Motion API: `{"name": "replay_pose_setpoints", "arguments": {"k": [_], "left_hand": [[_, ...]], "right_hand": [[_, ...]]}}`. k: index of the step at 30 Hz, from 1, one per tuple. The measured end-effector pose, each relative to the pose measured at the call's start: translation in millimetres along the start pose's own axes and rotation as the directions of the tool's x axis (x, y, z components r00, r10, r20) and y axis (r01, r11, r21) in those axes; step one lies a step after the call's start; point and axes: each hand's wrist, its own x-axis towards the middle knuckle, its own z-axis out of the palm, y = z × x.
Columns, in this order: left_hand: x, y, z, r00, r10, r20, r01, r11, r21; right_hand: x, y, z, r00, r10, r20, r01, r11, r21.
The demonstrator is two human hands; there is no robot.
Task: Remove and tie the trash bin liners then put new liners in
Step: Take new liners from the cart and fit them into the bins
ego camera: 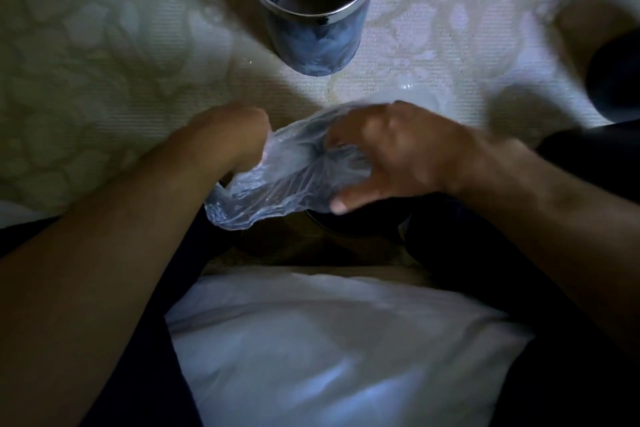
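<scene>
Left hand [230, 135] is curled round the near side of the clear liner [277, 177] | right hand [398, 156] is clenched on its far side | liner is held over the carpet [104, 62], long axis lower-left to upper-right | bin [311, 28] is stood beyond, apart, with bare carpet on both sides

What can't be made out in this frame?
Head view only.
- Far bin: top cut by the upper edge; inside too dark to tell if lined.
- Near bin: only a dark rim shows under the liner held by left hand and right hand.
- Dark shape: cut by the right edge, blurred.
</scene>
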Motion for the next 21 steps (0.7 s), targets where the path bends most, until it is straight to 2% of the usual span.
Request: {"name": "replay_pose_setpoints", "arguments": {"k": [2,5,7,8,9,10,11,12,13,14,15,17,19,21], "left_hand": [[-2.5,1.1,-1.2,1.0,-0.007,0.008,0.007,1.0,0.003],[-7.4,1.1,-2.8,0.999,-0.025,-0.026,0.025,1.0,0.017],[-15.6,8.8,-4.0,0.993,-0.03,-0.114,0.03,1.0,0.001],[-21.2,17.3,-5.8,0.98,-0.029,-0.198,0.024,0.999,-0.026],[-30.7,28.5,-9.2,0.944,-0.014,-0.329,0.0,0.999,-0.044],[-41.5,42.0,-12.9,0.865,0.042,-0.499,-0.075,0.996,-0.045],[-52.4,55.2,-16.5,0.739,0.145,-0.658,-0.209,0.978,-0.019],[-61.3,66.2,-17.3,0.616,0.269,-0.741,-0.382,0.924,0.018],[-66.1,73.0,-14.1,0.557,0.383,-0.737,-0.543,0.839,0.026],[-68.8,76.2,-7.9,0.57,0.48,-0.667,-0.653,0.757,-0.013],[-69.7,76.8,0.5,0.609,0.548,-0.573,-0.697,0.715,-0.058],[-63.7,71.2,18.6,0.702,0.587,-0.402,-0.659,0.75,-0.054],[-55.2,63.4,32.1,0.78,0.58,-0.237,-0.596,0.803,0.006],[-51.9,62.7,37.3,0.796,0.592,-0.126,-0.598,0.801,-0.016]], "right_hand": [[0.8,7.3,25.1,0.992,0.063,0.11,-0.042,0.982,-0.185],[4.2,23.2,42.7,0.983,0.125,0.132,-0.089,0.965,-0.247],[5.3,26.0,47.7,0.995,0.07,0.074,-0.049,0.966,-0.254],[6.0,28.0,52.1,0.998,-0.024,-0.054,0.012,0.974,-0.227],[6.4,28.6,55.7,0.977,-0.132,-0.169,0.097,0.974,-0.204],[6.0,27.0,57.7,0.946,-0.229,-0.231,0.179,0.959,-0.22],[4.2,26.6,58.0,0.927,-0.283,-0.246,0.222,0.943,-0.247],[2.6,27.0,57.4,0.916,-0.322,-0.238,0.255,0.928,-0.273],[0.1,27.9,56.4,0.924,-0.332,-0.19,0.277,0.923,-0.266],[-2.3,26.8,51.8,0.954,-0.281,-0.099,0.252,0.938,-0.238],[-4.8,27.2,47.9,0.982,-0.19,0.006,0.188,0.964,-0.186],[-8.5,28.2,45.8,0.99,-0.044,0.133,0.061,0.989,-0.132],[-11.2,32.8,49.4,0.982,0.042,0.187,-0.02,0.993,-0.118],[-11.7,33.3,51.9,0.977,0.062,0.204,-0.039,0.993,-0.113]]}}
